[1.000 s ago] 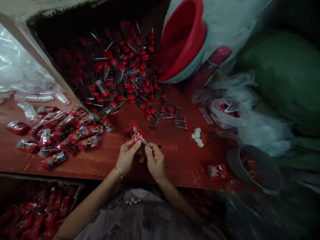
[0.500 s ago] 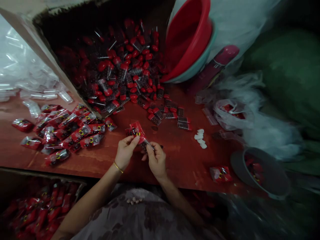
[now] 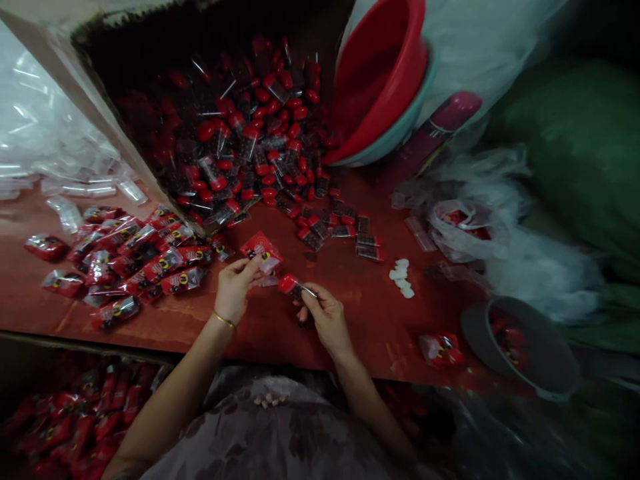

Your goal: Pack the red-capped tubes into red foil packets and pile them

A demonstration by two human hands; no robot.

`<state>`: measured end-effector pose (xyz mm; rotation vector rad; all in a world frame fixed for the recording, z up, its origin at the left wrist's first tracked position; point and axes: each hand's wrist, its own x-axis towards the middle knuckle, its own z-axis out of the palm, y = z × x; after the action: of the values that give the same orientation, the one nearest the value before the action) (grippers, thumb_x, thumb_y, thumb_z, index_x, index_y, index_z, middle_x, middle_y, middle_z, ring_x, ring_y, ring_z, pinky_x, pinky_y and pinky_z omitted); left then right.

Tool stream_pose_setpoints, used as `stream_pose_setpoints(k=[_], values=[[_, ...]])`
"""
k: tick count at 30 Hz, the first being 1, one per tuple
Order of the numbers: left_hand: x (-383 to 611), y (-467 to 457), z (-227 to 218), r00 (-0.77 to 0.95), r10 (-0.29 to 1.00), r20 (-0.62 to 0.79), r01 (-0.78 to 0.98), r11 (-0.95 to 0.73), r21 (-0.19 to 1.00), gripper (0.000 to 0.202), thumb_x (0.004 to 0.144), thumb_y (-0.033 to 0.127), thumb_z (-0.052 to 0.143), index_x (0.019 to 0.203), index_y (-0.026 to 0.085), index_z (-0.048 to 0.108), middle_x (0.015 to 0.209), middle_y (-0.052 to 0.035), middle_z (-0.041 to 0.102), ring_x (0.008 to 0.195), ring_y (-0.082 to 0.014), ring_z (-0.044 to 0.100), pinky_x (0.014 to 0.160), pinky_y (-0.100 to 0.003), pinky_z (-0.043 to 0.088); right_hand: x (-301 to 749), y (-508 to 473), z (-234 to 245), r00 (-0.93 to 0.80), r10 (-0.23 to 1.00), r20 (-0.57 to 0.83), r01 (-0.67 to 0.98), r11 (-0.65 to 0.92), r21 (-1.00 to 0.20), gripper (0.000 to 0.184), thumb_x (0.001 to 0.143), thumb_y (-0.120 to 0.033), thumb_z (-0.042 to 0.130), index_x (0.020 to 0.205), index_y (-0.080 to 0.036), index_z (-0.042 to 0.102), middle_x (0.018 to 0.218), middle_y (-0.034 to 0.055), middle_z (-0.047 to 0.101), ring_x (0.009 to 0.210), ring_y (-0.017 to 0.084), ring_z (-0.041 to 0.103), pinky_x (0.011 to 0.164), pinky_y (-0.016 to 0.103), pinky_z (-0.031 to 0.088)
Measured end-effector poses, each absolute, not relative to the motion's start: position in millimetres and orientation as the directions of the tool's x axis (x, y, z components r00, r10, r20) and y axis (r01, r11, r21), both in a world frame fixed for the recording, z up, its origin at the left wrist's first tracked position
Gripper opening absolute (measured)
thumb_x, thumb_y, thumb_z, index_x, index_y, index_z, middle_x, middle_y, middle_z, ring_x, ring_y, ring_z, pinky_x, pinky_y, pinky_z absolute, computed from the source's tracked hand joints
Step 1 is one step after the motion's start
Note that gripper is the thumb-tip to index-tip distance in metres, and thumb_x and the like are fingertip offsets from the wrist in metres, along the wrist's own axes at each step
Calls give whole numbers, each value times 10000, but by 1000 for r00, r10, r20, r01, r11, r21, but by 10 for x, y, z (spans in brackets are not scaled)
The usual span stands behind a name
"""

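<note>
Head view of a packing bench. The left hand pinches a flat red packet by its lower edge between thumb and fingertips, the packet held just above the red tabletop with its printed face up. The right hand is closed in a light fingertip grip on a small red-capped vial, which points up and to the left, its cap end just beside the packet's near corner but apart from it.

Judged from this arrangement, the step in hand is feeding the vial into the packet. It goes best if the left thumb and finger slide against each other to part the packet's mouth, while the right hand leads with the capped end and keeps the vial in line with the opening; a skewed entry would likely snag the film. Whether the mouth is already open cannot be told here.

Surroundings: a tilted cardboard box spills loose vials onto the table beyond the hands; filled packets lie in a heap to the left; a few white tablets lie to the right, near a grey bowl at the table's edge; a red basin leans behind the spill.
</note>
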<state>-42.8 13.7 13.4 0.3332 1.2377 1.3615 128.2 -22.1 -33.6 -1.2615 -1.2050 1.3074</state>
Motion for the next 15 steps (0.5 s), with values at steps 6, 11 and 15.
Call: stream_pose_setpoints(k=[6, 11, 15], values=[[-437, 131, 143, -100, 811, -576, -623, 400, 672, 372, 495, 340, 829, 708, 128, 610, 629, -25, 676, 581, -149, 654, 566, -244, 519, 1388, -283, -278, -69, 988, 139, 150, 148, -978, 275, 886, -307, 502, 1131, -234, 604, 697, -12, 637, 622, 117, 617, 633, 259, 518], [-399, 96, 157, -93, 797, -597, -605, 431, 669, 352, 486, 333, 835, 666, 131, 610, 634, -21, 680, 535, -117, 624, 535, -222, 505, 1414, -253, -172, -163, 832, 530, 311, 553, -773, 341, 812, -136, 601, 1120, -279, 631, 1090, 65, 600, 985, 174, 592, 834, 328, 502], [-403, 98, 181, -95, 793, -601, -580, 446, 681, 409, 409, 363, 855, 638, 133, 607, 635, -22, 679, 546, -128, 625, 539, -233, 505, 1436, -237, -154, -251, 732, 634, 334, 680, -653, 432, 798, -72, 599, 1168, -296, 601, 1125, 75, 565, 977, 168, 589, 792, 308, 524]])
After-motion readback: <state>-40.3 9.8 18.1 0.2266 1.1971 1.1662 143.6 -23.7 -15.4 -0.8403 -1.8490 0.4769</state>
